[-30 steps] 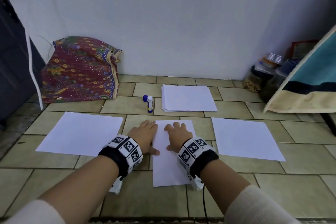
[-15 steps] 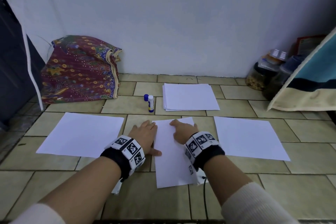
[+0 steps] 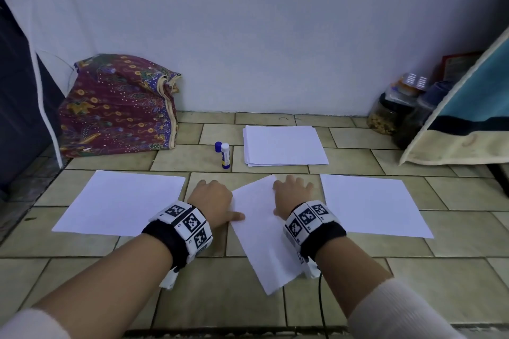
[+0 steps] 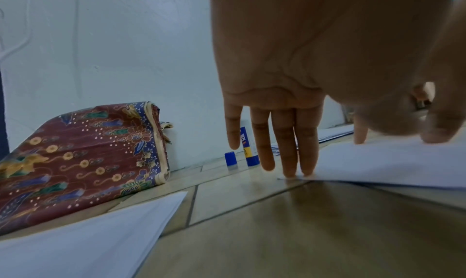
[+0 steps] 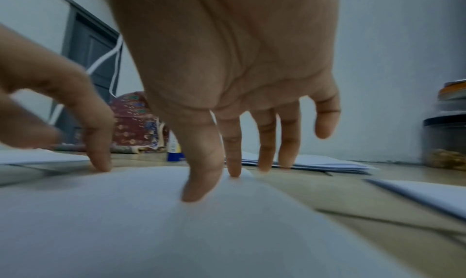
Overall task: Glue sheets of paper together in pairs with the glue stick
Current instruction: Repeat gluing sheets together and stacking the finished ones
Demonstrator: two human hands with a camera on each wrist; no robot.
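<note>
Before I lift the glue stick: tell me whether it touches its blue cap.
Apart. The left wrist view shows a strip of tiled floor between the upright glue stick and the blue cap beside it.

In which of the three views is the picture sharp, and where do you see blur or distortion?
Head view: mostly sharp, dim bluish light; the wide lens bends the floor tiles near the edges. Left wrist view: the left hand is soft but the glue stick is readable. Right wrist view: blurriest; the right hand and middle sheet are smeared.
</note>
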